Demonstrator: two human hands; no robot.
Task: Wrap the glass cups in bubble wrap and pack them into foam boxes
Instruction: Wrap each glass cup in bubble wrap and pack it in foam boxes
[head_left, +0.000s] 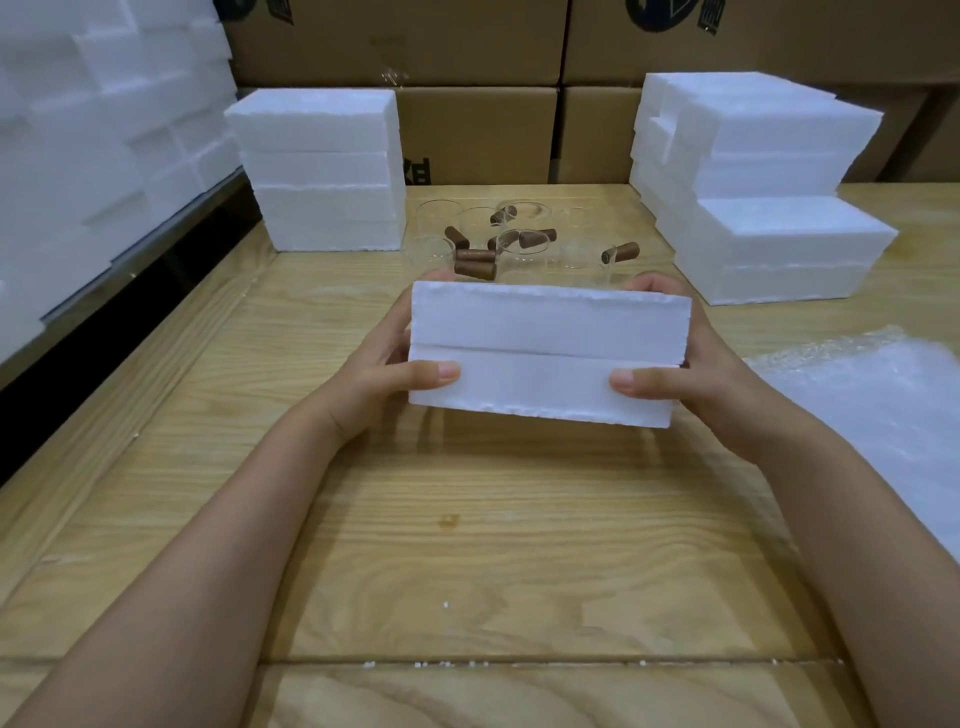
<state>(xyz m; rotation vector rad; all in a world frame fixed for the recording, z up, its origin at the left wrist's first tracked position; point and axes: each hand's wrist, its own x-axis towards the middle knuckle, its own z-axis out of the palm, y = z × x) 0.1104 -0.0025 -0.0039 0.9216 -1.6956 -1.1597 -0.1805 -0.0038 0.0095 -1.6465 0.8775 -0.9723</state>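
white foam box (545, 353), closed, gripped at its ends by left hand (382, 376) and right hand (693, 374) above the table (467, 545); glass cups (524, 244) stand just behind; dark print on the cartons (478, 135) is unreadable.

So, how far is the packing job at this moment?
Done: cannot tell; the left foam stack and right foam stack are closed, so their contents are hidden. In hand: the left hand and right hand grip one closed foam box. Left: several glass cups sit bare behind it, and the bubble wrap lies flat at the right.
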